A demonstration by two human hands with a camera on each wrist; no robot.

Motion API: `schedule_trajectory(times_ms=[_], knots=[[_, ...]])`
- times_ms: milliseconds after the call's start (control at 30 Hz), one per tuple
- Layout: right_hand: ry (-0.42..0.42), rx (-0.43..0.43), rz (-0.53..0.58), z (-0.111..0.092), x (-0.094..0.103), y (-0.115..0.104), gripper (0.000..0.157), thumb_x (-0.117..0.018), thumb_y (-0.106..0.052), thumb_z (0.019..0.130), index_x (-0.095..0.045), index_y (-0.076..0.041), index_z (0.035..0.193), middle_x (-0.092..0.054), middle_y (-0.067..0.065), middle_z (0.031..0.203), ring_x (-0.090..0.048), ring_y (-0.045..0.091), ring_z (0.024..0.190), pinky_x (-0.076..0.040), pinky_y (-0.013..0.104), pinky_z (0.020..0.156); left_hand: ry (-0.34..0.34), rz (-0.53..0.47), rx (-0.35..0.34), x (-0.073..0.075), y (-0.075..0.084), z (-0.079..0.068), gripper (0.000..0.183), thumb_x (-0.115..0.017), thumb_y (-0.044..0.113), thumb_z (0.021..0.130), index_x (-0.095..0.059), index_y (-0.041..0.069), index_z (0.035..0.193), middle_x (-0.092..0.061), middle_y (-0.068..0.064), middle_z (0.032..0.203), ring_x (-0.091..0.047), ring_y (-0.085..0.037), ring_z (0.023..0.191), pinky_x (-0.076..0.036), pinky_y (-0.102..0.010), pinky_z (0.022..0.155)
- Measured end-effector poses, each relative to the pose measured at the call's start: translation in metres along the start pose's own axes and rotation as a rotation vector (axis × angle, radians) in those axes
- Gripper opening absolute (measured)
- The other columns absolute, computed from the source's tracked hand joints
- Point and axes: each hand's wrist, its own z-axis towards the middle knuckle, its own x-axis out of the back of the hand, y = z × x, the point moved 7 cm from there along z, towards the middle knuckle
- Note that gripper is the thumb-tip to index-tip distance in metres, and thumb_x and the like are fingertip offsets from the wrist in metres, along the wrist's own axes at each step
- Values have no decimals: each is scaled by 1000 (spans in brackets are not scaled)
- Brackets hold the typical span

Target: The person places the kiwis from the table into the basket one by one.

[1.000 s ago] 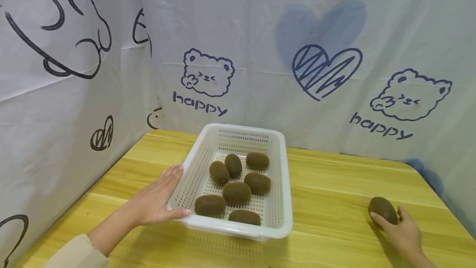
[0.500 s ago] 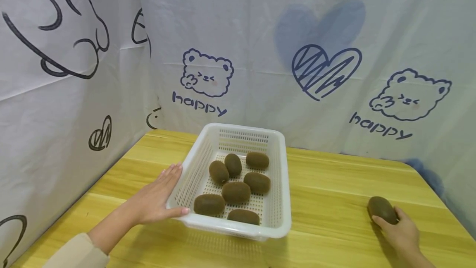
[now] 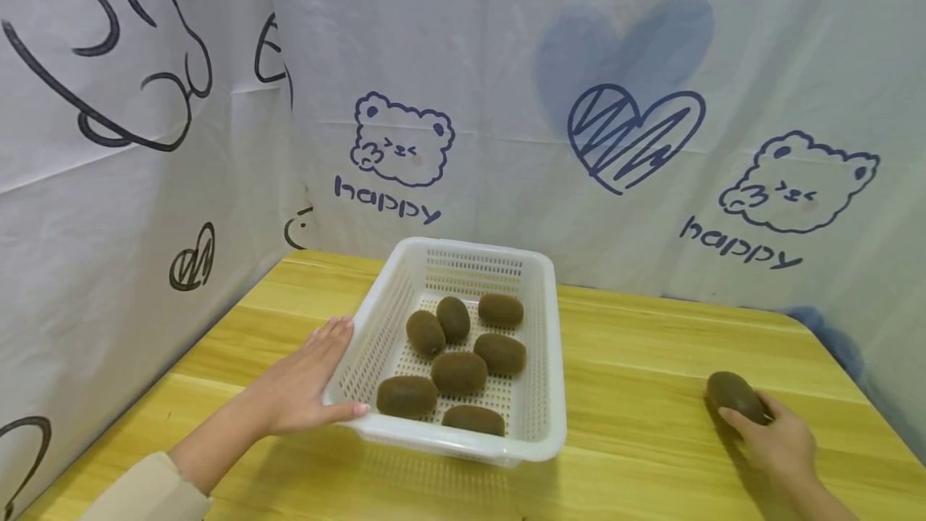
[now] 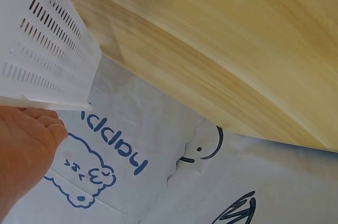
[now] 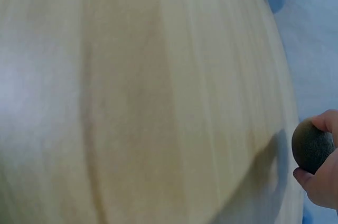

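A white slotted plastic basket stands mid-table, with several brown kiwis lying apart or side by side on its floor. My left hand lies against the basket's left side, fingers stretched along the rim and thumb at the near corner. In the left wrist view, those fingertips sit right at the basket's rim. Over on the right, my right hand grips one more kiwi between thumb and fingers. The right wrist view has this kiwi at its right edge, part of it covered by the hand.
The yellow wood-grain table bears a dark shadow below the held kiwi. A white cloth printed with bears and hearts hangs behind the table, and another stretch of it lines the left side.
My right hand has shifted slightly to the left and away from me, carrying the kiwi. The left hand and the basket stay nearly in place.
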Motion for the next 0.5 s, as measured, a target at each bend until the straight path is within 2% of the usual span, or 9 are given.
schedule_trajectory(times_ms=[200,500], knots=[[-59,52,44,-1,2,-19,84,-49,-48,90,-17,8,143,-24,37,142,-27,55,125,-36,61,99,6,5,9,0,0,-1,100,-56,59,81,-20,-13,141,-19,-28,149,-19,-43,139,-24,-50,113],[-28,152,103,-11,1,-54,79,-54,-43,90,-24,7,143,-32,36,139,-39,51,123,-51,49,89,8,12,9,-1,0,-2,99,-55,59,81,-22,-12,141,-20,-28,149,-21,-43,138,-24,-50,113]])
